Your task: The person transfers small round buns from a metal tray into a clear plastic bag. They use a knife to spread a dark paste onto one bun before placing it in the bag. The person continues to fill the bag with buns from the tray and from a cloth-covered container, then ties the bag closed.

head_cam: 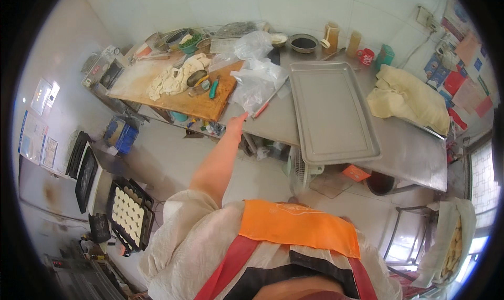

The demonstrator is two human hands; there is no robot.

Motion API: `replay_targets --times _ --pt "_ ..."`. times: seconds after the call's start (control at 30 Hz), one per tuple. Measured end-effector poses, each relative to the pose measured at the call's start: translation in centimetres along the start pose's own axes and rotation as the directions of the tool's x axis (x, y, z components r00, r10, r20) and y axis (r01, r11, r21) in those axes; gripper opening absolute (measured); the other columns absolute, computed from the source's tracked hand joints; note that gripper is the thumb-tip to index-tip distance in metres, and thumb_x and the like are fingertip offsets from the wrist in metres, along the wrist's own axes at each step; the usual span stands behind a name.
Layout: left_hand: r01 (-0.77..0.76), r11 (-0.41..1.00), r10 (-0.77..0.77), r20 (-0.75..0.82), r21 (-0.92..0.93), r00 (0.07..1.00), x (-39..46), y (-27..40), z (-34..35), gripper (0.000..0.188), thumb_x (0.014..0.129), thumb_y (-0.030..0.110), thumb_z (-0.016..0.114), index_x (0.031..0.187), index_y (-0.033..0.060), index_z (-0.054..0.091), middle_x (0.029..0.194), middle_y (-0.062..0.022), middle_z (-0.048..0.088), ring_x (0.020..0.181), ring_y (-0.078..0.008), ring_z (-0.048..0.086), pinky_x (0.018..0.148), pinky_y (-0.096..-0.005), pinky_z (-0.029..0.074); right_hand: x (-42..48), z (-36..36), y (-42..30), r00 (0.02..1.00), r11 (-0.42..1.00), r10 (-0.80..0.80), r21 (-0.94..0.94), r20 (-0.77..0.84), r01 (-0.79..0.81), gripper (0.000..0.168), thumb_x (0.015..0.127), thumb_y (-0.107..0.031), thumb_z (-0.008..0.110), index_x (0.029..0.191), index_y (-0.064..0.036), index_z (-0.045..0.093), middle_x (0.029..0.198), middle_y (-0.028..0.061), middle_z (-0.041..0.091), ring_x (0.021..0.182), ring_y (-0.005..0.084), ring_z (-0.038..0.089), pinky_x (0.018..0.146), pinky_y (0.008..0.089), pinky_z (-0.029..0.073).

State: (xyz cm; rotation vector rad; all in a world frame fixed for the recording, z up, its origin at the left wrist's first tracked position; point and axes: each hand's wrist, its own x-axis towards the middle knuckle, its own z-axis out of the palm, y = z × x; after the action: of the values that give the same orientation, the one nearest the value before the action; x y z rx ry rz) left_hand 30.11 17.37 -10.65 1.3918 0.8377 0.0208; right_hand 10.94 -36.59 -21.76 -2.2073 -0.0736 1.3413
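My left hand [235,127] reaches out over the front edge of the steel table [275,127]. Its fingertips are by a long knife-like tool with a red handle [261,110] and a heap of clear plastic bags [258,77]. I see the hand from behind, so its grip is hidden. My right hand is out of view. Right of the bags lies a large, bare metal baking tray [332,114], jutting past the table edge. On the left, a wooden board [212,107] carries a crumpled cream cloth [177,79], a small bowl [197,78] and a green-handled tool [214,88].
Bowls, a dish of dark liquid [303,43], jars and a red mug [365,57] line the wall. A cloth-covered tray [409,97] is at right. Below are a fan [299,172] and a dark bucket [380,181]. Dough rounds [128,215] fill a black tray at lower left.
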Motion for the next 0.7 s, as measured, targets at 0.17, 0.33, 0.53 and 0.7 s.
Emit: replay_targets --times 0.17,0.33,0.53,0.7 --pt "0.08 0.983 -0.085 -0.024 -0.163 0.996 5.6 4.2 2.5 0.084 0.071 0.043 0.083 0.135 -0.0023 0.05 0.14 -0.0185 0.047 0.123 -0.0331 0.045 0.101 -0.0511 0.035 5.2 -9.8 -21.1 0.9 0.89 -0.432 0.134 -0.055 0.435 0.036 0.085 -0.028 0.068 0.112 -0.004 0.068 0.1 0.0092 0.071 0.089 0.0167 0.066 0.08 0.03 0.052" --pt "-0.066 0.968 0.038 -0.119 -0.242 0.992 16.9 6.1 3.1 0.046 0.082 0.021 0.074 0.12 -0.0018 0.06 0.104 -0.0165 0.065 0.09 -0.0254 0.06 0.074 -0.0386 0.048 13.0 -13.5 -38.6 0.775 0.758 -0.509 0.231 -0.374 0.61 0.034 0.084 -0.022 0.068 0.111 -0.001 0.067 0.093 0.0129 0.071 0.086 0.0202 0.067 0.078 0.0317 0.052" --pt "-0.429 0.902 0.43 0.0 -0.057 0.903 11.1 15.0 -3.9 0.034 0.092 0.007 0.057 0.125 -0.0009 0.06 0.096 -0.0054 0.067 0.083 -0.0107 0.059 0.071 -0.0256 0.047 21.1 -16.8 -54.1 0.25 0.654 -0.633 -0.334 -0.733 0.679 0.067 0.078 -0.003 0.058 0.142 -0.011 0.04 0.141 0.0156 0.047 0.133 0.0332 0.043 0.108 0.0402 0.037" --pt "-0.471 0.88 0.471 -0.024 -0.059 0.882 9.1 13.6 -12.7 0.041 0.094 0.004 0.054 0.135 -0.0022 0.052 0.09 0.0019 0.062 0.073 -0.005 0.054 0.063 -0.0192 0.043 33.1 -17.6 -60.5 0.364 0.502 -0.854 -0.774 -0.372 0.386 0.07 0.079 -0.005 0.059 0.145 -0.017 0.038 0.151 0.0131 0.036 0.144 0.0318 0.026 0.116 0.0511 0.024"
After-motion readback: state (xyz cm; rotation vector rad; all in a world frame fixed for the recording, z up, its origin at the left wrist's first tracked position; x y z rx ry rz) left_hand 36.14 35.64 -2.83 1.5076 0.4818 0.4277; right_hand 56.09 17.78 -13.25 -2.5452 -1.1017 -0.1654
